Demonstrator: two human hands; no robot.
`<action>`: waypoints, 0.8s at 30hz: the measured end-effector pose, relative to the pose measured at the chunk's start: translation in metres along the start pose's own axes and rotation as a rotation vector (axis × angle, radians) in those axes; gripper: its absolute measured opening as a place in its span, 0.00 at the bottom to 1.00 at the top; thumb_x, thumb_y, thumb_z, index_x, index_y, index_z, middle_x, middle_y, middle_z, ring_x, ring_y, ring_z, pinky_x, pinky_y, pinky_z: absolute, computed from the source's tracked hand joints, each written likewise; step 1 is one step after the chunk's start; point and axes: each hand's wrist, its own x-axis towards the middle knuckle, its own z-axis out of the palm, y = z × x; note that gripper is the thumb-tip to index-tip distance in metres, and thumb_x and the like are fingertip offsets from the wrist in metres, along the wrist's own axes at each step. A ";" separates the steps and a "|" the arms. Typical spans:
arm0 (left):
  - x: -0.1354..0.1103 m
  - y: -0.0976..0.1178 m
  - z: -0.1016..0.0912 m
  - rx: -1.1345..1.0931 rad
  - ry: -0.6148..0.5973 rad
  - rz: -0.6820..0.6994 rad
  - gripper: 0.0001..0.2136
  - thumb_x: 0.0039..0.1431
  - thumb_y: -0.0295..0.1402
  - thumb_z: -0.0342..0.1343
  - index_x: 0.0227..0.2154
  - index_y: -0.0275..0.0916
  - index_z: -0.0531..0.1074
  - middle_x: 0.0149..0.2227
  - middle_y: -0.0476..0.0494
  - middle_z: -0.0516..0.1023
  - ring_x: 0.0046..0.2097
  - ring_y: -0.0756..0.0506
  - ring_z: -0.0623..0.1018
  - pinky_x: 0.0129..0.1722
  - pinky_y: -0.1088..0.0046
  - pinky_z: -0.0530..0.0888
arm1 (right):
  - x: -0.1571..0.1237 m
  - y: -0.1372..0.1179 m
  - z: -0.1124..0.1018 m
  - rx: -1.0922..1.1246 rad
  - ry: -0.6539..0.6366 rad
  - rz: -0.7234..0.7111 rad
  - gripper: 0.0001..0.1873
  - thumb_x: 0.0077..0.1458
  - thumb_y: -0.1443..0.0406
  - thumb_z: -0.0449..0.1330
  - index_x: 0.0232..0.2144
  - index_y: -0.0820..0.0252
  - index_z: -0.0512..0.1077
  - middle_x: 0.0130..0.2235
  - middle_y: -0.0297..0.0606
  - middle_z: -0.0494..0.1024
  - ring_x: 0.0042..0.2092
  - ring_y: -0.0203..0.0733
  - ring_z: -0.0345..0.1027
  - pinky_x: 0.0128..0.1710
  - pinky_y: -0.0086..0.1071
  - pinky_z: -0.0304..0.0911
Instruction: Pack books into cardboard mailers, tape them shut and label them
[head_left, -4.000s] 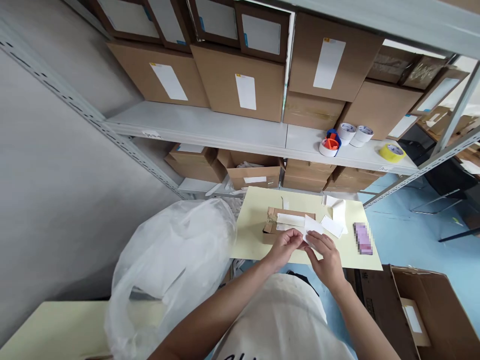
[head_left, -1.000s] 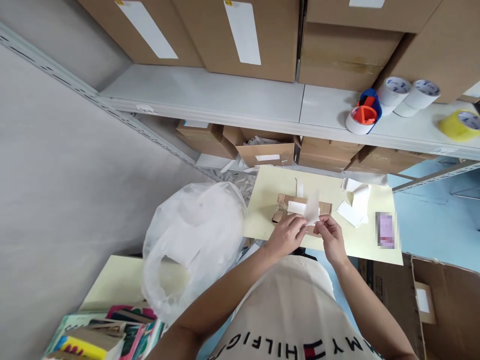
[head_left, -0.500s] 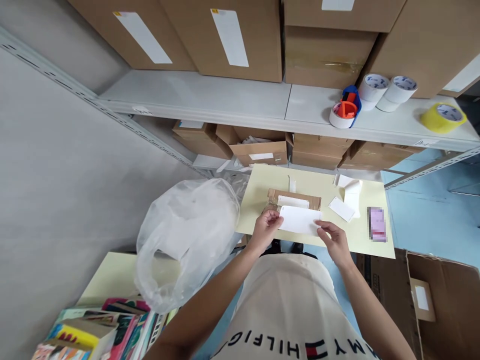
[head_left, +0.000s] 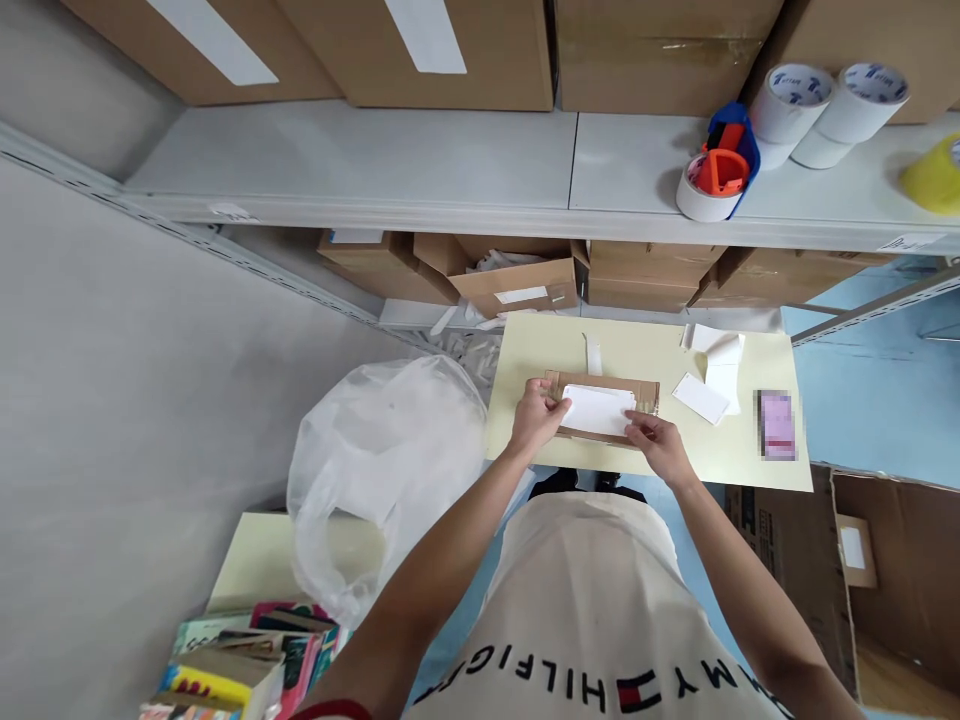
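A flat brown cardboard parcel (head_left: 645, 391) lies on a small pale yellow table (head_left: 645, 350). A white label (head_left: 598, 410) lies flat across the parcel's top. My left hand (head_left: 534, 420) pinches the label's left end at the parcel's left edge. My right hand (head_left: 656, 445) pinches the label's lower right corner, its fingers pressed onto the parcel's near edge. Both hands are closed on the label.
Loose white paper slips (head_left: 709, 385) and a pink phone (head_left: 776, 425) lie on the table's right side. A clear plastic bag (head_left: 375, 470) bulges at the left, above a stack of books (head_left: 240, 660). Tape rolls (head_left: 795, 105) and a tape dispenser (head_left: 716, 165) sit on the grey shelf (head_left: 375, 160). An open carton (head_left: 885, 580) stands at the right.
The label was held upright between both hands, then spread out flat; now it has come down onto the parcel's top. The camera has tilted down.
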 end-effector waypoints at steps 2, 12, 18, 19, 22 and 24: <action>0.008 0.005 -0.001 0.044 -0.030 -0.013 0.17 0.48 0.33 0.61 0.39 0.43 0.61 0.18 0.59 0.72 0.29 0.45 0.77 0.35 0.71 0.67 | 0.008 -0.002 0.000 -0.020 0.027 0.014 0.32 0.45 0.47 0.62 0.44 0.65 0.79 0.21 0.30 0.66 0.25 0.35 0.56 0.28 0.33 0.57; 0.028 -0.006 -0.001 0.128 -0.092 -0.047 0.18 0.46 0.33 0.64 0.38 0.43 0.63 0.20 0.56 0.74 0.33 0.42 0.80 0.37 0.68 0.70 | 0.024 0.000 0.003 -0.093 0.053 0.057 0.32 0.46 0.45 0.61 0.42 0.66 0.79 0.22 0.32 0.67 0.26 0.36 0.57 0.28 0.33 0.57; 0.026 -0.002 0.000 0.292 -0.137 -0.013 0.17 0.51 0.34 0.62 0.42 0.42 0.63 0.24 0.49 0.78 0.37 0.39 0.80 0.36 0.67 0.70 | 0.023 -0.005 0.003 -0.207 0.055 0.091 0.32 0.47 0.45 0.59 0.42 0.65 0.79 0.22 0.33 0.69 0.26 0.38 0.59 0.29 0.34 0.59; 0.025 -0.001 0.000 0.334 -0.146 -0.007 0.17 0.52 0.35 0.61 0.43 0.42 0.63 0.26 0.48 0.79 0.38 0.39 0.80 0.36 0.67 0.70 | 0.023 -0.006 0.004 -0.232 0.049 0.090 0.32 0.47 0.45 0.59 0.42 0.65 0.79 0.23 0.34 0.70 0.26 0.39 0.60 0.30 0.34 0.59; 0.024 0.003 0.001 0.456 -0.158 0.000 0.17 0.55 0.36 0.59 0.45 0.41 0.62 0.29 0.45 0.81 0.41 0.37 0.80 0.36 0.67 0.70 | 0.022 -0.007 0.005 -0.303 0.034 0.074 0.31 0.49 0.45 0.57 0.42 0.63 0.78 0.25 0.36 0.73 0.28 0.41 0.64 0.32 0.35 0.62; 0.025 0.006 0.000 0.541 -0.152 0.001 0.17 0.56 0.38 0.58 0.46 0.40 0.63 0.33 0.41 0.81 0.42 0.36 0.80 0.36 0.66 0.70 | 0.022 -0.007 0.003 -0.359 0.028 0.042 0.30 0.50 0.45 0.57 0.42 0.62 0.79 0.28 0.39 0.76 0.31 0.43 0.68 0.34 0.36 0.63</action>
